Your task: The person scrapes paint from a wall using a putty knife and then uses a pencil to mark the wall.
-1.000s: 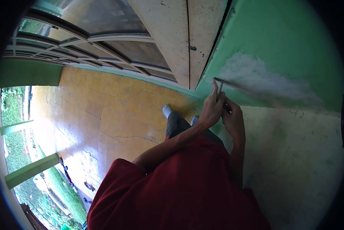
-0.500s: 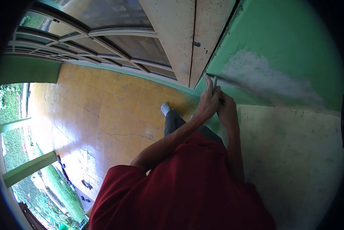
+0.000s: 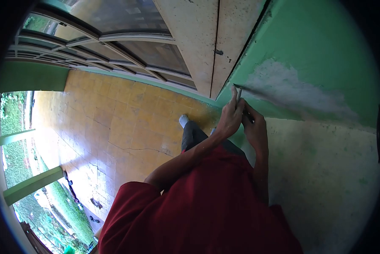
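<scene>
My right hand (image 3: 256, 130) is wrapped round the dark handle (image 3: 249, 118) of a thin scraper-like tool. Its narrow grey blade (image 3: 239, 95) points up toward the green wall (image 3: 317, 51). Close beside it, my left hand (image 3: 229, 120) grips the tool's blade end, with the index finger stretched along it toward the wall. Both hands are just below a rough whitish patch (image 3: 279, 78) where the green paint is gone. The tool's tip overlaps the wall near the door frame's lower corner; its exact kind is partly hidden by my fingers.
A cream wooden frame (image 3: 232, 34) with a dark gap along the wall stands just left of the patch. Paned windows (image 3: 147, 51) run off to the left. Yellow floor tiles (image 3: 130, 110) lie below, and a pale bare surface (image 3: 317, 169) is at right.
Both hands and the tool have shifted slightly right and down, away from the frame's edge. The grip stays much the same.
</scene>
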Demonstrator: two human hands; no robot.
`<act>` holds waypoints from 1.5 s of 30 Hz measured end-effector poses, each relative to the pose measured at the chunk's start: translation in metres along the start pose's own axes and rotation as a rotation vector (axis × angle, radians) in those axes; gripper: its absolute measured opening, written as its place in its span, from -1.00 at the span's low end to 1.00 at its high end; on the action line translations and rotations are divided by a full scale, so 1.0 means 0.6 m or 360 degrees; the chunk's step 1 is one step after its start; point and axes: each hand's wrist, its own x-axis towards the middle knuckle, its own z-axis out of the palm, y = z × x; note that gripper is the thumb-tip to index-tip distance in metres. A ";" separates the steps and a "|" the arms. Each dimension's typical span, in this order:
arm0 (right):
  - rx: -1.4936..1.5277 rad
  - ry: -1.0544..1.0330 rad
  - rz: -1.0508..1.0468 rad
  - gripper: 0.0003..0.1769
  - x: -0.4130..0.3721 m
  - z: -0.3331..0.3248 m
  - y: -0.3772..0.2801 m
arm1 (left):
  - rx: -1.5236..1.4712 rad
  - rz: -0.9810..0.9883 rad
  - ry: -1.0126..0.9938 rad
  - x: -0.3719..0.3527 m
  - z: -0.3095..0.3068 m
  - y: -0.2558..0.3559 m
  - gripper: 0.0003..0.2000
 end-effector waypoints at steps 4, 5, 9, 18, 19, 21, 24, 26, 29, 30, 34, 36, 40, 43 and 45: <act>0.0239 0.0080 0.0022 -0.47 -0.016 -0.006 0.000 | 0.0169 0.0017 -0.0181 -0.007 -0.001 0.004 -0.37; 0.0231 0.0051 0.0144 -0.48 -0.019 -0.007 -0.004 | 0.0121 0.0185 -0.0117 -0.006 0.010 -0.015 -0.37; 0.0190 0.0084 0.0228 -0.49 -0.030 -0.015 0.005 | -0.0030 0.0124 -0.0138 -0.014 0.024 -0.008 -0.35; 0.0313 0.0039 0.0078 -0.48 -0.001 -0.008 0.033 | 0.0148 0.0510 -0.0045 -0.008 0.021 -0.044 -0.34; 0.0272 -0.0047 -0.0043 -0.47 0.024 0.001 0.044 | 0.0149 0.0511 -0.0040 -0.004 0.018 -0.036 -0.34; 0.0234 -0.0143 -0.0144 -0.47 0.017 0.013 0.057 | 0.0042 0.0253 0.0138 -0.003 0.014 -0.023 -0.35; 0.0200 0.0090 -0.0268 -0.53 -0.004 0.026 0.043 | 0.0145 0.0094 -0.0092 -0.009 -0.014 -0.004 -0.36; 0.0371 0.0074 -0.0089 -0.55 0.003 0.024 0.035 | 0.0048 0.0176 0.0046 0.002 0.007 -0.023 -0.36; 0.0251 0.0005 -0.0092 -0.51 0.018 0.032 0.038 | 0.0042 0.0196 0.0082 -0.003 -0.008 -0.019 -0.37; 0.0248 0.0006 -0.0099 -0.51 0.016 0.028 0.037 | 0.0099 0.0150 0.0001 0.000 -0.015 -0.011 -0.38; 0.0351 0.0066 -0.0106 -0.49 0.019 0.042 0.033 | 0.0026 0.0383 0.0015 0.002 -0.012 -0.024 -0.39; 0.0387 0.0098 -0.0223 -0.48 0.010 0.043 0.030 | 0.0132 0.0117 -0.0001 0.006 -0.026 -0.011 -0.39; 0.0390 0.0027 0.0146 -0.45 0.007 0.032 0.020 | 0.0073 0.0408 0.0045 0.011 -0.015 -0.016 -0.37; 0.0460 0.0112 0.0168 -0.46 -0.021 0.024 0.022 | 0.0062 0.0187 -0.0096 0.003 0.001 -0.009 -0.37; 0.0476 0.0135 0.0146 -0.47 -0.019 0.016 0.021 | 0.0003 0.0306 -0.0005 -0.006 0.012 -0.017 -0.39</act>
